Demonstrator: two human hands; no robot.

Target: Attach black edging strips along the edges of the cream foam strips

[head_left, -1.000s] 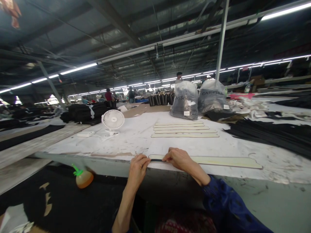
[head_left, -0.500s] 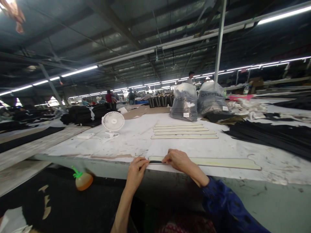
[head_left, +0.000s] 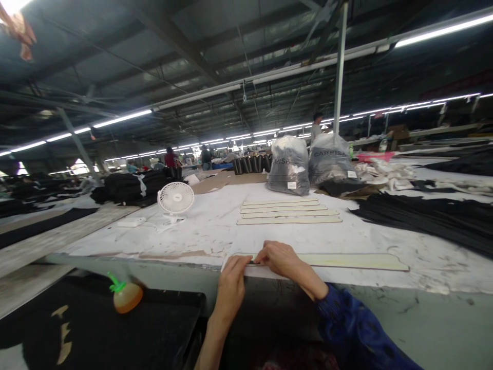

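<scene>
A long pale yellow strip [head_left: 354,260] with a dark edge lies along the front edge of the white table. Over its left end, my left hand [head_left: 233,275] pinches a small dark strip [head_left: 252,262], of which only a short piece shows. Close beside it, my right hand [head_left: 278,257] has its fingers closed on the same dark strip; the fingertips of both hands nearly meet. Farther back lie several similar pale strips [head_left: 288,211] in a stack of rows.
A white fan [head_left: 176,198] stands at the left on the table. Behind are grey plastic bags [head_left: 288,165] and black cut pieces [head_left: 423,218] at the right. A bottle of orange liquid [head_left: 127,298] rests lower left. A person [head_left: 316,126] stands in the background.
My left hand has moved right, towards my right hand, and less of the dark strip shows between them. The whole view has shifted slightly.
</scene>
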